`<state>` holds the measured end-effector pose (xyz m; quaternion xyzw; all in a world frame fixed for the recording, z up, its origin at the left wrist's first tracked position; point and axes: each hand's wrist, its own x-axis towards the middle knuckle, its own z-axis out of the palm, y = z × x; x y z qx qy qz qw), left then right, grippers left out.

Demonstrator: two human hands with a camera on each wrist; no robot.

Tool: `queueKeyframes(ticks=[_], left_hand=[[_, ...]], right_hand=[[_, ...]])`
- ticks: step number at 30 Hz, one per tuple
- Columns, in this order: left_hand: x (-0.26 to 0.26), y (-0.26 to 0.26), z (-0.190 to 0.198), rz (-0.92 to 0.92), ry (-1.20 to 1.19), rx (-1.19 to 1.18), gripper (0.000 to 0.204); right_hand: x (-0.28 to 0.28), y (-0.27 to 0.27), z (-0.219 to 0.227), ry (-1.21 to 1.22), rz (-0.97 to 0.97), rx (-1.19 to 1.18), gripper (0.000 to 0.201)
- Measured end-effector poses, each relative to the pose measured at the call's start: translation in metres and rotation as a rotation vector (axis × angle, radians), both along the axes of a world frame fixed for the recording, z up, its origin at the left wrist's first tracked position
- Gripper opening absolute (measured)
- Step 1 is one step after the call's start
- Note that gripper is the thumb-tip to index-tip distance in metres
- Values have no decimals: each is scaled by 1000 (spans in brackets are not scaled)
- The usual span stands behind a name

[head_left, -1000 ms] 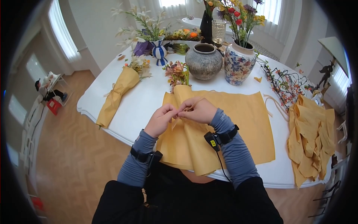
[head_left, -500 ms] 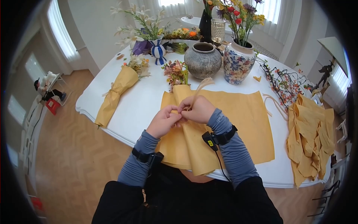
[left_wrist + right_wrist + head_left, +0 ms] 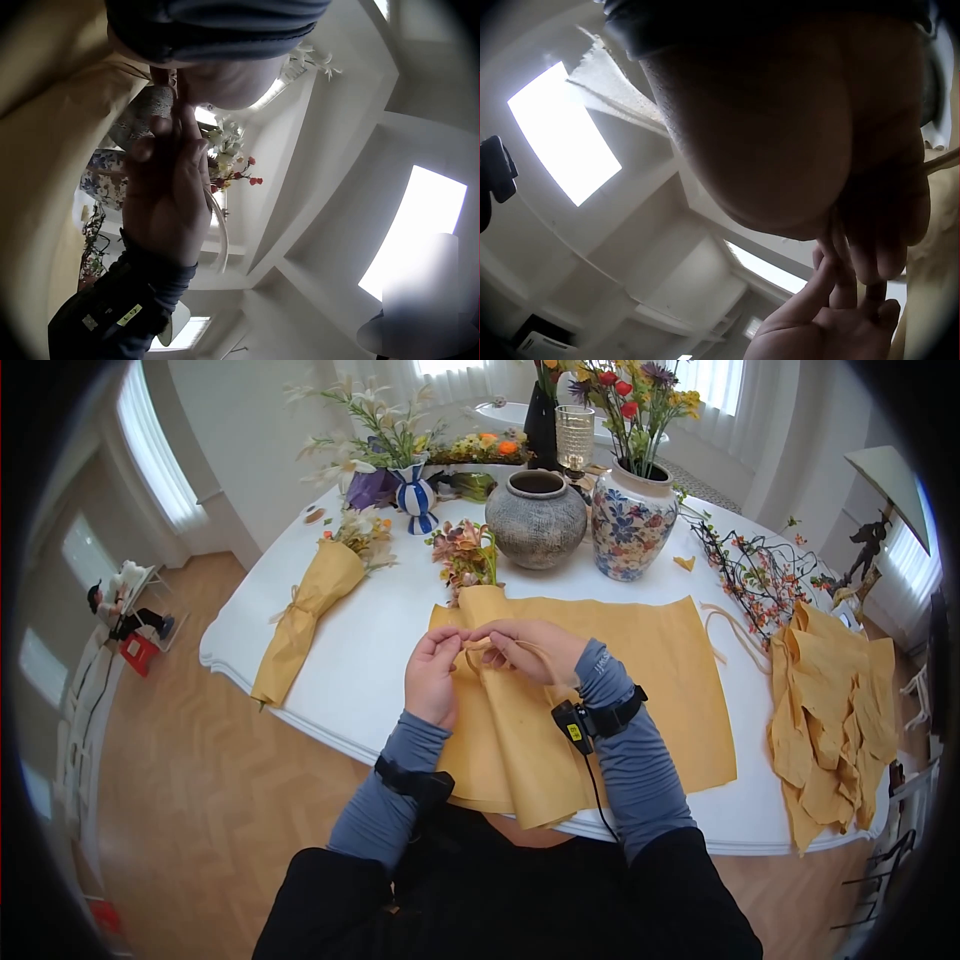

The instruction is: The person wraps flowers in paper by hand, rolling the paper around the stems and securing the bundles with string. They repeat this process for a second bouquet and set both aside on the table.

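A bouquet wrapped in tan paper (image 3: 520, 760) lies in front of me, its dusty-pink flowers (image 3: 466, 555) showing at the far end. Over the wrap's upper part my two hands meet fingertip to fingertip. My left hand (image 3: 430, 678) pinches a thin pale ribbon between thumb and fingers. With curled fingers my right hand (image 3: 535, 645) grips the same ribbon, whose loose tail (image 3: 220, 236) hangs by the palm in the left wrist view. Fingers hide the crossing of the ribbon. In the right wrist view a strand of ribbon (image 3: 943, 160) passes beside the right hand.
A second wrapped bouquet (image 3: 310, 620) lies left on the white table (image 3: 350, 690). Behind stand a grey round pot (image 3: 536, 525), a floral vase (image 3: 632, 530) and a blue-striped vase (image 3: 415, 500). Berry branches (image 3: 755, 575) and crumpled tan paper (image 3: 832, 725) lie right.
The ribbon tail that stood up above my right hand now loops down toward its wrist. My left hand has turned more upright, and the right hand has flattened across the wrap.
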<state>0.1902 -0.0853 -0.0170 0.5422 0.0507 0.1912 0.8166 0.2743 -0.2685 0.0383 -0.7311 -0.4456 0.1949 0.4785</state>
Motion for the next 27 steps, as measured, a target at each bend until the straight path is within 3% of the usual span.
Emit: queueKeyframes(ticks=[3,5,7,9,11,13,15,17,21,27], left_hand=[[3,-1,-2,43,-115,-151,15],[1,-2,-1,21,-172,-253,16],[-3,0,1,-50,-161,-340,17],[0,8,-9,-101,-129,-291,18],[1,13,-18,-98,8,-59,18],[-1,16,-27,-89,50,73,20],[-2,18,-39,-78,94,204,21],[-2,21,-50,77,14,540,23],[-6,32,-62,-11,63,504,23],[-8,26,-61,4,70,630,25]], right_hand=[[9,-13,-5,-138,-164,-3,29],[15,-23,-3,-398,-385,-526,31],[12,-35,14,-281,-405,-615,32],[17,-42,12,-163,-423,-698,33],[28,-47,2,-283,-350,-875,32],[35,-48,-2,-191,-361,-919,31],[39,-50,-8,-279,-312,-1033,35],[46,-52,-18,-274,-311,-1021,35],[51,-57,-20,-251,-325,-997,35],[45,-59,-6,-229,-308,-890,33]])
